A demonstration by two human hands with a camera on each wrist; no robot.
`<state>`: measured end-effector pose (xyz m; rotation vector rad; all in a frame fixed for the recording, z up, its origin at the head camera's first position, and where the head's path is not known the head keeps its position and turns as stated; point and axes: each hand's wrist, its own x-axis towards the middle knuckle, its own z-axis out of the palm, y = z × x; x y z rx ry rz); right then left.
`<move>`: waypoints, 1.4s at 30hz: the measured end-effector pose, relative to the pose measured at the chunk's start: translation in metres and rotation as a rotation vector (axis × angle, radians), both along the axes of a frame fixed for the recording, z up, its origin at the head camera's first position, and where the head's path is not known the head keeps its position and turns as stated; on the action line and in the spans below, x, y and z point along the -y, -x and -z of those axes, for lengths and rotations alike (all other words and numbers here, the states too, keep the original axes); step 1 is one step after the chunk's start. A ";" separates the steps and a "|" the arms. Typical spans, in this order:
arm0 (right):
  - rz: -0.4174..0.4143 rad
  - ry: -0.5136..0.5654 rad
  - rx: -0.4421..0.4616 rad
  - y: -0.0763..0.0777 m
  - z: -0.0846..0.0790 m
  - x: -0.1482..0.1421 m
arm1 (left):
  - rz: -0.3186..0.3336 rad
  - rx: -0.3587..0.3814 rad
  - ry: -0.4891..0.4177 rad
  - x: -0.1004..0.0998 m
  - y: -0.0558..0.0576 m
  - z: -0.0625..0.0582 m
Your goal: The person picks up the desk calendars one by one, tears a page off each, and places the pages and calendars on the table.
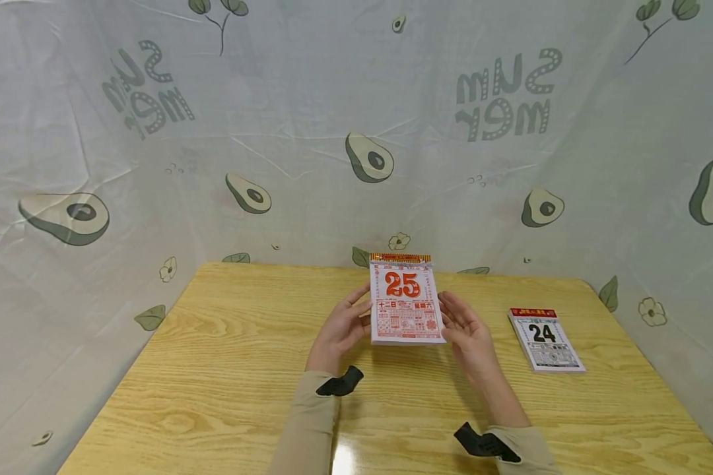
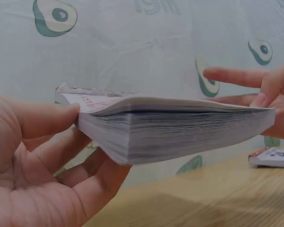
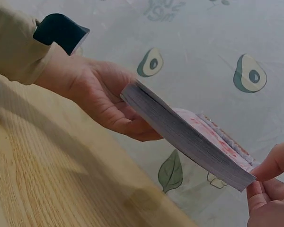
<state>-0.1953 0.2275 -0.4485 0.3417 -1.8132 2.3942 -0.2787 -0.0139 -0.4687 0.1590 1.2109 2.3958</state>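
Note:
A thick tear-off calendar (image 1: 405,316) with a large red 25 is held above the table by both hands. My left hand (image 1: 343,328) grips its left side; in the left wrist view the thumb lies along the edge of the page block (image 2: 180,135) and the fingers curl underneath. At the opposite side, my right hand (image 1: 468,333) pinches the near right corner, its thumb at the top in the right wrist view. That calendar's striped red and gold header (image 1: 400,258) is at the far end. To the right, a second tear-off calendar (image 1: 545,340) showing a black 24 lies on the table.
The wood-grain table (image 1: 226,369) spreads under both arms. Behind it and along its sides hangs a pale cloth (image 1: 309,218) printed with avocados and leaves. Black bands (image 1: 340,381) circle both sleeved wrists.

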 end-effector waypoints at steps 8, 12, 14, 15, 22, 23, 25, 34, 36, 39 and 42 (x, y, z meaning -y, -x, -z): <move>0.061 -0.126 0.061 0.001 -0.003 0.004 | 0.031 -0.012 -0.034 0.002 -0.003 -0.003; 0.115 -0.242 0.048 -0.001 -0.008 0.006 | 0.061 -0.043 -0.038 0.003 -0.006 -0.008; 0.158 -0.321 0.006 -0.002 -0.011 0.006 | 0.071 -0.047 -0.040 0.002 -0.007 -0.009; 0.181 -0.357 -0.023 -0.003 -0.013 0.007 | 0.077 -0.050 -0.041 0.001 -0.008 -0.009; 0.395 -0.688 -0.308 -0.007 -0.023 0.017 | 0.097 -0.054 -0.037 -0.004 -0.008 -0.008; 0.415 -0.724 -0.357 -0.008 -0.023 0.019 | 0.099 -0.054 -0.037 -0.005 -0.008 -0.009; 0.438 -0.773 -0.465 -0.009 -0.024 0.023 | 0.099 -0.058 -0.035 -0.006 -0.009 -0.010; 0.399 -0.940 -0.725 -0.011 -0.022 0.038 | 0.082 -0.084 -0.017 -0.011 -0.012 -0.010; 0.396 -0.972 -0.747 -0.011 -0.021 0.040 | 0.083 -0.085 -0.014 -0.012 -0.012 -0.011; 0.398 -1.003 -0.771 -0.011 -0.019 0.043 | 0.082 -0.084 -0.012 -0.014 -0.012 -0.011; 0.403 -1.023 -0.776 -0.011 -0.019 0.044 | 0.087 -0.087 -0.009 -0.014 -0.012 -0.012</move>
